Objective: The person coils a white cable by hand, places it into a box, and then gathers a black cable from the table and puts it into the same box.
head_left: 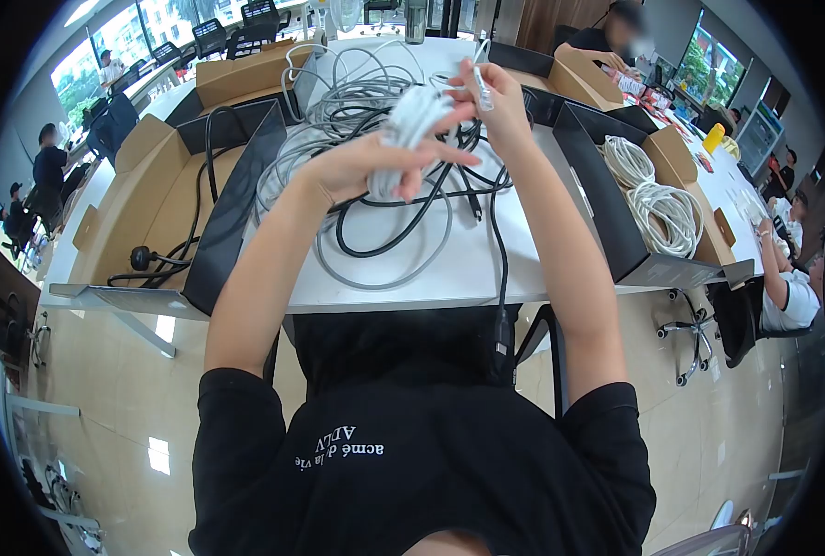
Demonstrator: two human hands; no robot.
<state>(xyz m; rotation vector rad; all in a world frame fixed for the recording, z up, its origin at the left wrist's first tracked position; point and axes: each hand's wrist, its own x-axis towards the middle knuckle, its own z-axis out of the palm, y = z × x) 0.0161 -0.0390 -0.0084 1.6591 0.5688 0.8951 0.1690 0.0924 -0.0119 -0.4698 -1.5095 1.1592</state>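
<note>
Over the middle of the white table, my left hand is wrapped round a bundle of white cable, blurred by motion. Just to its right, my right hand pinches a white cable end with a connector. Beneath and beyond both hands lies a tangle of grey and black cables. One black cable hangs over the front edge of the table. In the open box on the right are coiled white cables.
At the left, an open box holds a black cable with a plug. More open cardboard boxes stand at the back. Another person sits across the table, and other people are at the right and far left.
</note>
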